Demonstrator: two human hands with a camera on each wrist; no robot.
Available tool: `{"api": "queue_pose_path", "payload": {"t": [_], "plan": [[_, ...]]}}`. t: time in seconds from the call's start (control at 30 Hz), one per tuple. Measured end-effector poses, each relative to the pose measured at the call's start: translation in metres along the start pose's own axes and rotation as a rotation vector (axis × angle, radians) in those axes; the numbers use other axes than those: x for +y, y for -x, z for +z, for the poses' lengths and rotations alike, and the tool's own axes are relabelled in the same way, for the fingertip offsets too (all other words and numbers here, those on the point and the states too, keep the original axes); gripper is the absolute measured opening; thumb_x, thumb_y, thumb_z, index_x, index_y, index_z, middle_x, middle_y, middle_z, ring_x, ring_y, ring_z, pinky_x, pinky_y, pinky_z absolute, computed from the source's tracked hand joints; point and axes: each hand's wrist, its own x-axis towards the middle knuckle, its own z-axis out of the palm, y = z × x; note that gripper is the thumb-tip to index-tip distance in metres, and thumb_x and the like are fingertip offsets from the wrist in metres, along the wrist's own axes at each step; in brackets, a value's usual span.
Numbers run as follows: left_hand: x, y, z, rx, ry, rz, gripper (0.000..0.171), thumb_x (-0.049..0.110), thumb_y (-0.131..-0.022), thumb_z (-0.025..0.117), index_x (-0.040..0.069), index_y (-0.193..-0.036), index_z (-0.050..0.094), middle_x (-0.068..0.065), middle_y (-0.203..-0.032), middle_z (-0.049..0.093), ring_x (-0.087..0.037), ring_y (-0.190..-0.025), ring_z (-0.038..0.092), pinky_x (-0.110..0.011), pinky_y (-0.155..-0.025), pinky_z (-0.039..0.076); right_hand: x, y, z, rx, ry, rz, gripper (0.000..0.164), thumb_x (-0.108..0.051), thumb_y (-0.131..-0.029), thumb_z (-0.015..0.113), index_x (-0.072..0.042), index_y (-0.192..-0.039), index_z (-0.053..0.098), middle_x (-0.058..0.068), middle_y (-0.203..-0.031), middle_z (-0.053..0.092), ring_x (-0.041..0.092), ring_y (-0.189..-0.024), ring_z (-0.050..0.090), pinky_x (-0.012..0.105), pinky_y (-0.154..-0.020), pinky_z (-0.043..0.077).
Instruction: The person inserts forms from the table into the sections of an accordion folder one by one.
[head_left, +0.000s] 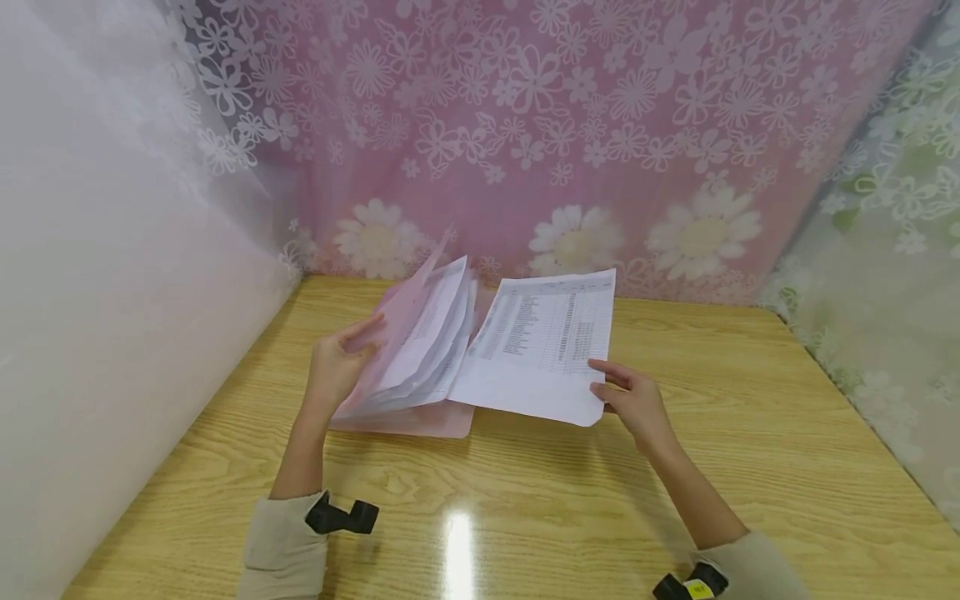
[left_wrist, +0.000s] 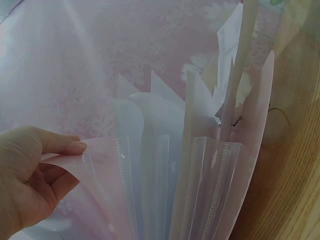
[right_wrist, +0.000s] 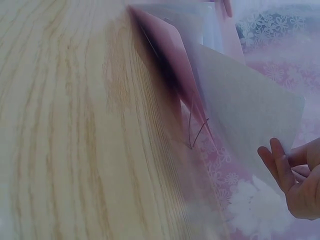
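Note:
My left hand (head_left: 335,367) pinches the edge of the pink cover of a folder (head_left: 405,421), holding it tilted up. Clear plastic pockets (left_wrist: 192,185) fan out inside the folder, several with white papers in them. On the right, my right hand (head_left: 633,404) pinches the right edge of a printed sheet (head_left: 540,350), thumb on one side and fingers on the other. Rows of a table are printed on the sheet's upper part. Its left edge overlaps the folder's pockets, and its back shows plain in the right wrist view. A thin cord (right_wrist: 191,132) hangs at the folder's edge.
The wooden table (head_left: 750,400) lies under the folder. A pink flowered curtain (head_left: 487,125) hangs behind it, with a white sheet-like wall (head_left: 135,208) on the left and a green flowered one (head_left: 892,250) on the right. Black wrist mounts (head_left: 345,514) sit on both sleeves.

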Motion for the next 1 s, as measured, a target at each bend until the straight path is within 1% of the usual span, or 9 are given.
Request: {"api": "queue_pose_path", "payload": {"t": [0.13, 0.23, 0.37, 0.57, 0.67, 0.77, 0.83, 0.93, 1.0], "plan": [[0.0004, 0.0004, -0.0004, -0.005, 0.009, 0.005, 0.036, -0.001, -0.08, 0.066, 0.004, -0.116, 0.064, -0.012, -0.117, 0.059, -0.021, -0.101, 0.053, -0.019, -0.059, 0.036, 0.0006, 0.002, -0.0001, -0.003, 0.002, -0.006, 0.04, -0.004, -0.09, 0.057, 0.004, -0.129, 0.049, 0.025, -0.125, 0.05, 0.019, -0.089, 0.061, 0.028, -0.071, 0.051], [0.0002, 0.0008, -0.0008, -0.01, 0.016, 0.011, 0.036, -0.001, -0.08, 0.066, 0.004, -0.117, 0.063, -0.011, -0.117, 0.059, -0.021, -0.11, 0.051, -0.02, -0.068, 0.037, 0.0009, 0.0028, 0.0003, 0.0, -0.002, -0.005, 0.04, -0.004, -0.09, 0.057, 0.004, -0.128, 0.05, 0.025, -0.125, 0.05, 0.017, -0.088, 0.061, 0.028, -0.07, 0.051], [0.0, 0.0008, -0.0011, -0.012, 0.018, 0.017, 0.036, 0.0, -0.081, 0.066, 0.004, -0.117, 0.063, -0.011, -0.117, 0.059, -0.022, -0.114, 0.049, -0.022, -0.073, 0.037, -0.0006, 0.0036, 0.0008, 0.011, 0.007, -0.005, 0.04, -0.006, -0.09, 0.058, 0.002, -0.129, 0.05, 0.024, -0.125, 0.051, 0.017, -0.088, 0.062, 0.029, -0.071, 0.051], [0.0003, -0.0003, -0.0009, -0.01, 0.022, 0.005, 0.036, -0.001, -0.081, 0.066, 0.003, -0.117, 0.063, -0.011, -0.118, 0.058, -0.023, -0.116, 0.048, -0.03, -0.08, 0.038, -0.0052, 0.0039, 0.001, 0.014, 0.018, 0.011, 0.041, -0.009, -0.09, 0.058, 0.0, -0.13, 0.05, 0.022, -0.126, 0.051, 0.02, -0.09, 0.061, 0.031, -0.073, 0.051], [0.0013, -0.0002, -0.0008, -0.01, 0.019, 0.001, 0.037, -0.001, -0.081, 0.066, 0.004, -0.117, 0.063, -0.011, -0.119, 0.058, -0.022, -0.114, 0.049, -0.028, -0.079, 0.038, -0.0068, 0.0031, 0.0012, 0.014, 0.023, 0.01, 0.041, -0.01, -0.091, 0.058, -0.001, -0.13, 0.05, 0.021, -0.127, 0.05, 0.02, -0.091, 0.061, 0.031, -0.074, 0.051], [0.0022, 0.0007, -0.0011, -0.014, 0.01, 0.001, 0.036, 0.0, -0.081, 0.066, 0.004, -0.117, 0.063, -0.011, -0.119, 0.058, -0.021, -0.106, 0.051, -0.023, -0.068, 0.038, -0.0075, 0.002, 0.0012, 0.015, 0.03, -0.004, 0.04, -0.01, -0.091, 0.058, -0.001, -0.13, 0.05, 0.021, -0.126, 0.05, 0.021, -0.092, 0.061, 0.031, -0.073, 0.051], [0.0025, 0.0011, -0.0012, -0.017, 0.01, -0.001, 0.036, 0.0, -0.081, 0.065, 0.004, -0.117, 0.063, -0.011, -0.119, 0.058, -0.02, -0.103, 0.051, -0.021, -0.063, 0.037, -0.0075, 0.0012, 0.0012, 0.015, 0.03, -0.016, 0.04, -0.01, -0.091, 0.057, 0.0, -0.13, 0.05, 0.022, -0.126, 0.05, 0.022, -0.092, 0.061, 0.032, -0.073, 0.051], [0.0028, 0.0012, -0.001, -0.014, 0.014, -0.001, 0.036, 0.0, -0.081, 0.066, 0.004, -0.117, 0.063, -0.011, -0.118, 0.058, -0.02, -0.104, 0.052, -0.022, -0.064, 0.037, -0.0067, 0.0002, 0.0017, 0.015, 0.03, -0.035, 0.04, -0.009, -0.091, 0.057, 0.0, -0.129, 0.05, 0.023, -0.125, 0.05, 0.022, -0.09, 0.062, 0.031, -0.073, 0.051], [0.0025, 0.0008, -0.0007, -0.012, 0.016, -0.005, 0.036, 0.0, -0.081, 0.066, 0.005, -0.117, 0.063, -0.011, -0.118, 0.059, -0.02, -0.108, 0.051, -0.024, -0.071, 0.037, -0.0059, -0.0006, 0.0027, 0.013, 0.025, -0.042, 0.04, -0.008, -0.09, 0.058, 0.001, -0.129, 0.051, 0.024, -0.125, 0.051, 0.022, -0.089, 0.062, 0.032, -0.073, 0.051]]}}
